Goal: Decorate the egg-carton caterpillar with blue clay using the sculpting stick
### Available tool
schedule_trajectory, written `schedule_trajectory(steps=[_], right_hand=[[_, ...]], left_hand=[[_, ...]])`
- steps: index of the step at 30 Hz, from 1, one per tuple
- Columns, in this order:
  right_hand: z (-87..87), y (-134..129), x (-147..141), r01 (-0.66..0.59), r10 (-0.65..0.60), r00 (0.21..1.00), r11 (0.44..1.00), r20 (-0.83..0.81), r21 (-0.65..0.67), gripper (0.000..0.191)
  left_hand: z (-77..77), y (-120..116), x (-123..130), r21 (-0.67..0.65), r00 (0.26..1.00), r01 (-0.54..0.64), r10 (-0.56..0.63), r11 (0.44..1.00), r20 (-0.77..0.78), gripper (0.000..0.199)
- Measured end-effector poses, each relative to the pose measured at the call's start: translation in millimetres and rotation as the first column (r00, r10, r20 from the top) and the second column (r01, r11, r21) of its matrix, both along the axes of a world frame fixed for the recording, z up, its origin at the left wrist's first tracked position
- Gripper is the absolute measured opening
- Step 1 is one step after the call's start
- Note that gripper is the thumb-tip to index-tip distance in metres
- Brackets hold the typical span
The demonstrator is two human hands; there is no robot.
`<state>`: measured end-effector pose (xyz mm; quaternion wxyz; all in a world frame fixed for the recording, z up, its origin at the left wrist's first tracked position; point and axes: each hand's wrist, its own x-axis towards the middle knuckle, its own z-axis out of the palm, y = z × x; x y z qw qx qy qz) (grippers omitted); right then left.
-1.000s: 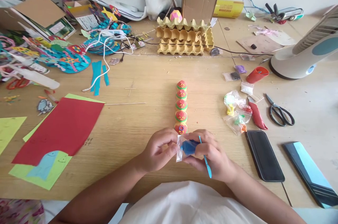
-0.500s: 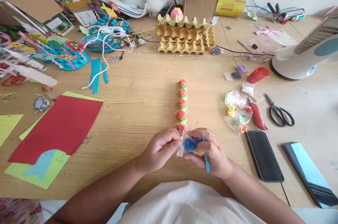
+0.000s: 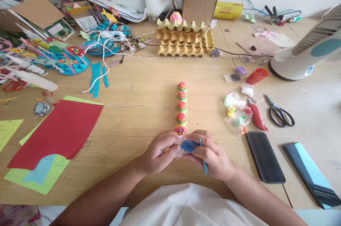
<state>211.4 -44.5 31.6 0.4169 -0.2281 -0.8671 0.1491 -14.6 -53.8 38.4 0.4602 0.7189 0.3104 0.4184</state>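
Note:
Between my hands is a small clear plastic bag of blue clay (image 3: 188, 145). My left hand (image 3: 162, 152) pinches the bag's flat end between thumb and fingers. My right hand (image 3: 210, 153) grips the filled end and also has a thin blue modelling tool (image 3: 204, 165) between its fingers, blade end down. Just beyond the hands stands a row of several egg-carton cups (image 3: 181, 107) covered in red, with green bands and small yellow faces. The nearest cup (image 3: 181, 130) bears a blue ring and is partly hidden by my hands.
On the right lie clay packets (image 3: 237, 112), a red cutter (image 3: 258, 116), scissors (image 3: 279, 112), a phone (image 3: 265, 156) and a red cup (image 3: 257, 76). Red paper (image 3: 58, 130) is at left, thin sticks (image 3: 124, 105) beside it. Egg cartons (image 3: 183, 39) stand at the back.
Both hands keep hold of the bag, and the right hand has closed in slightly toward the left. The blue tool is tilted a little differently. The whole view has shifted slightly.

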Motion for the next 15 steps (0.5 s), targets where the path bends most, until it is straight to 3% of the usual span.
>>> schedule_trajectory(steps=[3,6,10,15], right_hand=[[4.3,-2,-1,0.121,-0.118,0.992,0.99,-0.048,0.068,0.02],[6.6,-6,-3,0.198,-0.189,0.978,0.975,-0.092,0.102,0.019],[2.0,-12,-9,0.123,-0.122,0.992,0.992,0.036,-0.03,0.028],[-2.2,-13,-14,0.134,-0.126,0.99,0.983,0.069,-0.128,0.024]], left_hand=[[1.0,-2,-1,0.197,0.987,-0.127,0.143,0.972,-0.067,0.017],[1.2,-4,-1,0.421,0.951,-0.179,0.266,0.889,-0.158,0.013],[-1.1,-7,3,0.615,0.904,-0.105,0.333,0.782,-0.269,0.009],[-3.4,-9,6,0.667,0.878,0.013,0.311,0.745,-0.364,0.017]])
